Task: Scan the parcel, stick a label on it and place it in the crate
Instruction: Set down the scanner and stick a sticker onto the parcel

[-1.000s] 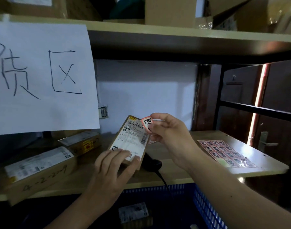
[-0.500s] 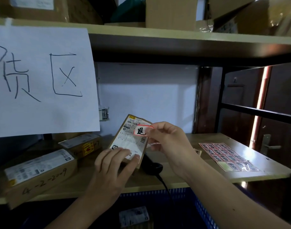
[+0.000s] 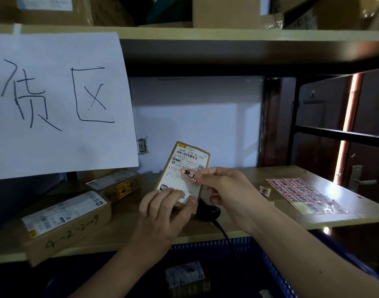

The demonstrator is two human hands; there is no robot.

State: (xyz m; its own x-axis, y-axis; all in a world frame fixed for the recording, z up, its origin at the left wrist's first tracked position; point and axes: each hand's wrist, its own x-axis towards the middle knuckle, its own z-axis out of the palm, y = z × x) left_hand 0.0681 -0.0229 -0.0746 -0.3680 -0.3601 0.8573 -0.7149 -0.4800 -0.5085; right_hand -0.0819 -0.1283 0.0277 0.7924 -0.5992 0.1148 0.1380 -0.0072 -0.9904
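Observation:
A small brown cardboard parcel (image 3: 185,162) with a white shipping label stands tilted above the shelf. My left hand (image 3: 162,214) grips its lower end from below. My right hand (image 3: 223,188) pinches a red-edged sticker label (image 3: 187,173) and holds it against the middle of the parcel's white face. A black scanner (image 3: 208,210) with a cable lies on the shelf just behind the parcel. The blue crate (image 3: 276,276) sits below the shelf edge with another parcel (image 3: 185,276) inside it.
A sheet of red stickers (image 3: 302,192) lies on the shelf at right, one loose sticker (image 3: 265,192) beside it. Two boxed parcels (image 3: 66,220) (image 3: 117,184) rest at left. A white handwritten paper sign (image 3: 55,100) hangs from the upper shelf.
My right hand has brought the sticker down and left, from beside the parcel's top edge onto the middle of its label face. The left hand keeps its hold.

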